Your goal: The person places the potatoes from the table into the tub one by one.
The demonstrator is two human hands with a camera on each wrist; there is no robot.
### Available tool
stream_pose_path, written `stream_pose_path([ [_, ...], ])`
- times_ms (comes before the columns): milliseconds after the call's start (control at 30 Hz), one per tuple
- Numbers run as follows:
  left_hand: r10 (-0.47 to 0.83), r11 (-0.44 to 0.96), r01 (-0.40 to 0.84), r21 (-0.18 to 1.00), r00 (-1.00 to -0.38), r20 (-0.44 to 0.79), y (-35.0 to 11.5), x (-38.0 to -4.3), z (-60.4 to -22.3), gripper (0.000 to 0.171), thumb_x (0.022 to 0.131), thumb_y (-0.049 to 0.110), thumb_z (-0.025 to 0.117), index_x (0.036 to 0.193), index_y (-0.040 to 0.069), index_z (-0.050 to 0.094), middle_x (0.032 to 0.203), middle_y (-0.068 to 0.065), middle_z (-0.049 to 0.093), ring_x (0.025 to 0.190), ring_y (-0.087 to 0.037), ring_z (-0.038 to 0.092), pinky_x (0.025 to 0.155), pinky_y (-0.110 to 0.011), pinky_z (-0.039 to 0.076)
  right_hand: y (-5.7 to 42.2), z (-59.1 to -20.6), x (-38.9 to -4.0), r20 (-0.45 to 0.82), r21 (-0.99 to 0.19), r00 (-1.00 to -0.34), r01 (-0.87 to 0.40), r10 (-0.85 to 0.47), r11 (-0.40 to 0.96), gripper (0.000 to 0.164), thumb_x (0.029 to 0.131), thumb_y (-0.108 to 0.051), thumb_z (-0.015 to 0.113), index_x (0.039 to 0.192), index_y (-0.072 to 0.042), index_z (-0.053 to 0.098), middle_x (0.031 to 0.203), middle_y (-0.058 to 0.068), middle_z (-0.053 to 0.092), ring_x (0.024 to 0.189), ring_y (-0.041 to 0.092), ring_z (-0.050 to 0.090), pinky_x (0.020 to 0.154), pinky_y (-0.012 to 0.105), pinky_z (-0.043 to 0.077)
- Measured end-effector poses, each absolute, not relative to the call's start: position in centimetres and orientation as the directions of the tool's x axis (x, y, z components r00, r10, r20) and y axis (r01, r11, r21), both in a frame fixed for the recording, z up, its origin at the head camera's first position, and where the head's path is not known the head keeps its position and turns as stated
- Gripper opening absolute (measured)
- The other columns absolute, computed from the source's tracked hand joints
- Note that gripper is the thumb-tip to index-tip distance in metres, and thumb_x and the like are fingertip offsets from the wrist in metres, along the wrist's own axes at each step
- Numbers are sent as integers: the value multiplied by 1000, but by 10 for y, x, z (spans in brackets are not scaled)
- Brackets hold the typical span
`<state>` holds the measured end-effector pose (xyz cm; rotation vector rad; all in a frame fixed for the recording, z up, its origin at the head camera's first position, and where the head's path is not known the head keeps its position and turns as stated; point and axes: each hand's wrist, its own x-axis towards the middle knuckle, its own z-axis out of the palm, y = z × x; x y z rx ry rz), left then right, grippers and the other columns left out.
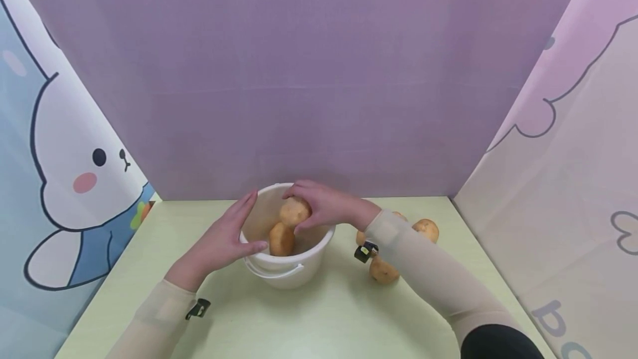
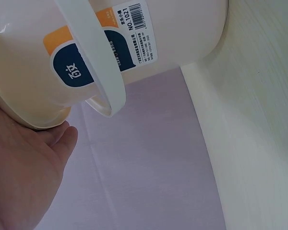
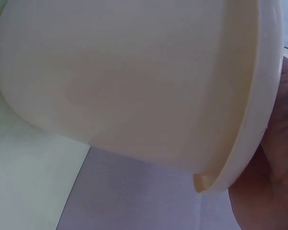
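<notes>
A white bucket [image 1: 294, 276] stands upright on the table, its handle hanging at the front. Inside it lies a brown potato [image 1: 281, 239]. My right hand [image 1: 326, 205] reaches over the right rim and grips another potato [image 1: 295, 212] between thumb and fingers, within the bucket's mouth. That potato overlaps the lower one in the head view. At the left rim, my left hand [image 1: 224, 237] rests with fingers fairly straight and thumb over the edge. The left wrist view shows this hand [image 2: 26, 167] against the rim, beside the bucket's label [image 2: 127, 38].
Several more potatoes lie right of the bucket, partly behind my right forearm, including one near potato [image 1: 384, 270] and one farther potato [image 1: 427, 230]. A purple cloth wall [image 1: 319, 82] rises behind the table [image 1: 279, 326]. Printed panels flank both sides.
</notes>
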<state>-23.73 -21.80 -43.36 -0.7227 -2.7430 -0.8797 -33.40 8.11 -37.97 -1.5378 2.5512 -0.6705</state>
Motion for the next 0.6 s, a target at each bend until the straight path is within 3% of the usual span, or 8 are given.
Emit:
stream_pose_path([
  [200, 395, 714, 496, 495, -868, 300, -218, -238, -435, 120, 92, 60, 83, 176, 2, 21, 182, -21, 21, 164, -49, 26, 125, -73, 32, 80, -382, -335, 135, -371, -485, -833, -864, 409, 83, 83, -37, 100, 152, -11, 61, 147, 2, 61, 136, 20, 55, 115, 36, 49],
  [600, 399, 719, 501, 481, -865, 305, -219, -238, -435, 120, 92, 62, 83, 176, 2, 21, 182, -21, 21, 164, -48, 26, 125, -71, 33, 81, -382, -335, 129, -367, -462, -844, -877, 391, 82, 86, -39, 98, 153, -7, 61, 150, 3, 60, 145, 23, 50, 124, 38, 41],
])
